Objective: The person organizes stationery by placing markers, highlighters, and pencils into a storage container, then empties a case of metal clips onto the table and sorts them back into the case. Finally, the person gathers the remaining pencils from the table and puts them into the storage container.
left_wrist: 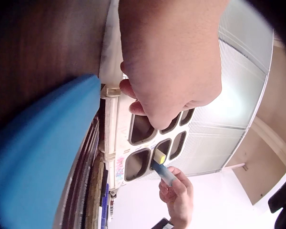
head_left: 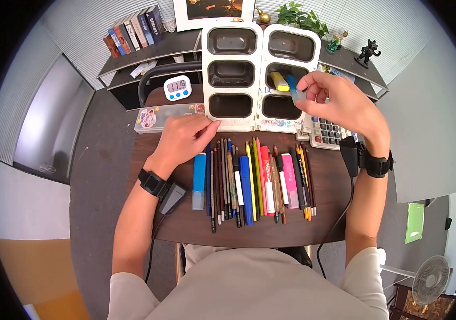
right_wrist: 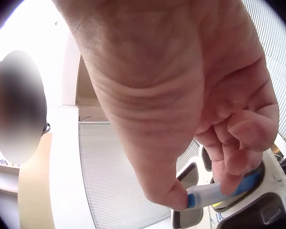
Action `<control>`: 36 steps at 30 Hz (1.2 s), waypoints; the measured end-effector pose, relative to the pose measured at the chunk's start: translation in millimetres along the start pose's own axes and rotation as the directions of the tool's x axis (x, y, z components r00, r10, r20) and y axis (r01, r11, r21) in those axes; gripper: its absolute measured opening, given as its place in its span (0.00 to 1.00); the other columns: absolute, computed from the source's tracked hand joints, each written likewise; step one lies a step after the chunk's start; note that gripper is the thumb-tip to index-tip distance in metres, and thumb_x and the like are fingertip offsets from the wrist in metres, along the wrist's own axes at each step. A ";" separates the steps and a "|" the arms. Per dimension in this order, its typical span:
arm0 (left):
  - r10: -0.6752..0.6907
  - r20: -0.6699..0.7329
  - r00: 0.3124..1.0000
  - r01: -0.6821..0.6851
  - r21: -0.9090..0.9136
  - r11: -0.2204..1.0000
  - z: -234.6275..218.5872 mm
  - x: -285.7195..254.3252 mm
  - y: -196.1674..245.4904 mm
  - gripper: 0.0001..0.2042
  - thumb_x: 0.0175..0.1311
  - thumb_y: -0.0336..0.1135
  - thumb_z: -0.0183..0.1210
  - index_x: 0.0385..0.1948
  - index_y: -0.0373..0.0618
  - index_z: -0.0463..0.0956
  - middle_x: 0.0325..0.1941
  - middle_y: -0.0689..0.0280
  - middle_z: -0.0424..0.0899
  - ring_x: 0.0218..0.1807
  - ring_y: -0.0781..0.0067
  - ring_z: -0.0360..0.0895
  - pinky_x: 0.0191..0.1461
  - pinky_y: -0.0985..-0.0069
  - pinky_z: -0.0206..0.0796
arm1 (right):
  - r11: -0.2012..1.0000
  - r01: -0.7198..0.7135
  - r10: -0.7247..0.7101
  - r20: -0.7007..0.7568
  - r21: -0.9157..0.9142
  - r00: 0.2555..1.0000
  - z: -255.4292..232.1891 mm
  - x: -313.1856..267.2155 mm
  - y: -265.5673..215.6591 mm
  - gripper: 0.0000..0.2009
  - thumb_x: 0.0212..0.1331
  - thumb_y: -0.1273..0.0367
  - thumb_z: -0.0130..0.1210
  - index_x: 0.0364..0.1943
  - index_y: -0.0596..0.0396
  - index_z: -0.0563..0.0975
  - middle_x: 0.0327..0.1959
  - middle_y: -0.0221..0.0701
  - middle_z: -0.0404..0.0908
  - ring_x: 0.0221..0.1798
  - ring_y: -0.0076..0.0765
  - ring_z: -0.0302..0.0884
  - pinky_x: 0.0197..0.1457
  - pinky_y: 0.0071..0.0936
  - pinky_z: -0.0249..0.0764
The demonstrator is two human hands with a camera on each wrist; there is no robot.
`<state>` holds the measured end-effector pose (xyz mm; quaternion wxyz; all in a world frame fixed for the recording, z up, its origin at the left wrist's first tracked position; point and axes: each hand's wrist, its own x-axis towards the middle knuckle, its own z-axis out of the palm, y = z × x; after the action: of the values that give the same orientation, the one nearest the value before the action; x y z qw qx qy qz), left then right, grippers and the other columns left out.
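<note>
My right hand (head_left: 340, 98) pinches a blue highlighter (head_left: 292, 84) by its clear end between thumb and fingertips. Its blue end points into the middle compartment of the right column of a white organizer (head_left: 260, 69) with dark compartments. A yellow highlighter (head_left: 279, 81) leans out of that same compartment, beside the blue one. Near the organizer's lower left corner, my left hand (head_left: 185, 136) rests with its fingers loosely bent and nothing in them. Close below it, another blue highlighter (head_left: 199, 181) lies at the left end of a row of pens and pencils (head_left: 238, 181).
A pink highlighter (head_left: 290, 180) lies toward the row's right. Beside the organizer are a calculator (head_left: 326, 133) on the right, a pencil case (head_left: 166, 118) and a digital timer (head_left: 178, 87) on the left. Behind stand shelves with books (head_left: 134, 31), a plant (head_left: 302, 20) and a black figurine (head_left: 367, 53).
</note>
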<state>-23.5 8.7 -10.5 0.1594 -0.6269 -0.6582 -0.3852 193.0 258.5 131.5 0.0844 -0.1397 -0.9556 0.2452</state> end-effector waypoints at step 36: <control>0.028 -0.024 0.999 -0.028 0.036 0.999 -1.3 0.9 -0.3 0.12 0.68 0.32 0.68 0.23 0.41 0.80 0.21 0.61 0.79 0.23 0.57 0.77 0.27 0.64 0.66 | 0.723 0.679 -0.659 0.166 -0.125 0.733 176.3 -55.0 -101.5 0.14 0.48 0.74 0.68 0.40 0.60 0.77 0.42 0.36 0.73 0.43 0.35 0.79 0.33 0.28 0.78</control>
<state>-24.2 8.5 -9.1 0.1841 -0.6283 -0.6541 -0.3788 181.6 77.8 23.8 0.1017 0.2215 -0.9625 0.1192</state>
